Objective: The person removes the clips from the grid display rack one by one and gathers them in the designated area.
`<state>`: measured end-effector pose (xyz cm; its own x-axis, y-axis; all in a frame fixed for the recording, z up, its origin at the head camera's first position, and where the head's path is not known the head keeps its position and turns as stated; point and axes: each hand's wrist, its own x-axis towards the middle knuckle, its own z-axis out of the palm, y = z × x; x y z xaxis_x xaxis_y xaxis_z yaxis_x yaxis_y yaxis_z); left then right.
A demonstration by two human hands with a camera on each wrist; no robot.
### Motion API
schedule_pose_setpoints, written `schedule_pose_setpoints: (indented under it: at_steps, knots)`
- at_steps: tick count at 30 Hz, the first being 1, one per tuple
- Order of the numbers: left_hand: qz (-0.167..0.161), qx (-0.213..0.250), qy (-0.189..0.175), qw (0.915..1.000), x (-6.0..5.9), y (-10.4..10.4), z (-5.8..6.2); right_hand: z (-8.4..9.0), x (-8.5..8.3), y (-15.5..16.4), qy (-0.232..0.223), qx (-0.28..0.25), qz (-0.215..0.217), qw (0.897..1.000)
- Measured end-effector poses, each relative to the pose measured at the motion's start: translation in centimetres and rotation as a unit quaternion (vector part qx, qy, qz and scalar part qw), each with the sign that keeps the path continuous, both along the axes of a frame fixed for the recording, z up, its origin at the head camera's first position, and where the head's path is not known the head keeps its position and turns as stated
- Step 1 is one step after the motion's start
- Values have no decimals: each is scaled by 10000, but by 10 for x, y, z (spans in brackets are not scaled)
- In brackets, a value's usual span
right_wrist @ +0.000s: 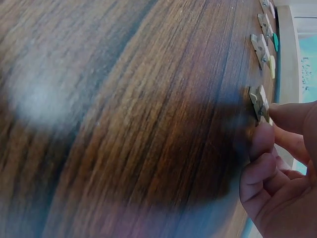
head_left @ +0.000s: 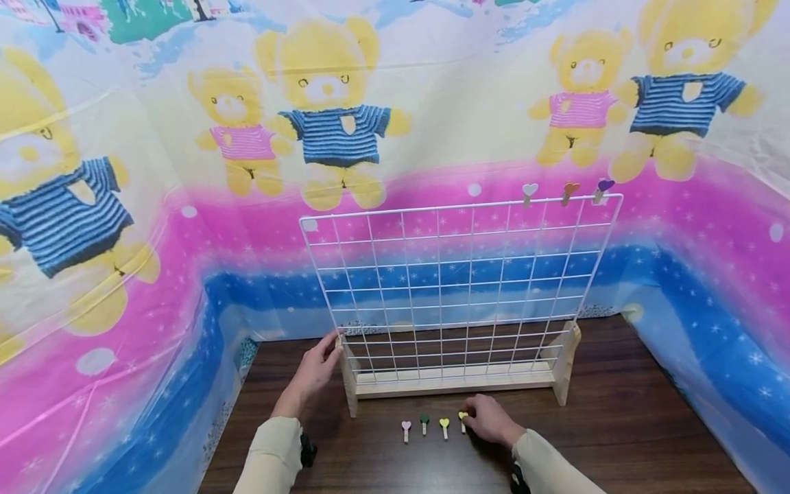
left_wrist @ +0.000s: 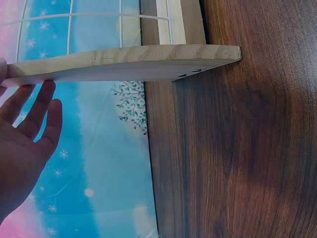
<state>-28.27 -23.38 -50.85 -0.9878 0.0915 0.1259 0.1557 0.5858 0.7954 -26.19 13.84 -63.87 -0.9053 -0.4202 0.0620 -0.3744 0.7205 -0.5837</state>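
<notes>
A white wire grid stands in a wooden stand on the dark table. My left hand rests with straight fingers against the stand's left upright; the left wrist view shows the fingers beside the wooden foot. My right hand pinches the rightmost heart clip of a row lying in front of the stand; the right wrist view shows the fingertips at that clip. Left of it lie a yellow clip, a green clip and a pink clip.
Three heart clips sit on the grid's top wire at the right: white, orange, purple. A bear-print cloth walls the table at the back and both sides.
</notes>
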Motion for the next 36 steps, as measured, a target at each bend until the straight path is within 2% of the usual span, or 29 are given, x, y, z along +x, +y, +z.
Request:
schedule_pose_setpoints:
  at_steps: [6,11,13,18,22,30,36]
  knots:
    - [-45,33,6,10000,-1,1,2,10,-3,8,105,6,-6,9999]
    - [-30,46,12,10000,-1,1,3,31,-6,18,109,66,14,9999]
    - [-44,32,66,10000,0,1,3,42,-7,22,278,78,48,9996]
    - [-27,5,88,10000,-1,1,3,76,-10,33,865,27,34,9962]
    - [16,8,-20,10000,-1,0,4,108,-11,40,1148,16,-83,9934]
    - [-13,-77,-4,10000,1,-1,0,163,-9,53,1377,-138,-128,9903]
    - [-62,-9,-5,10000,1,-1,-1,204,-8,62,1717,-253,-75,9848]
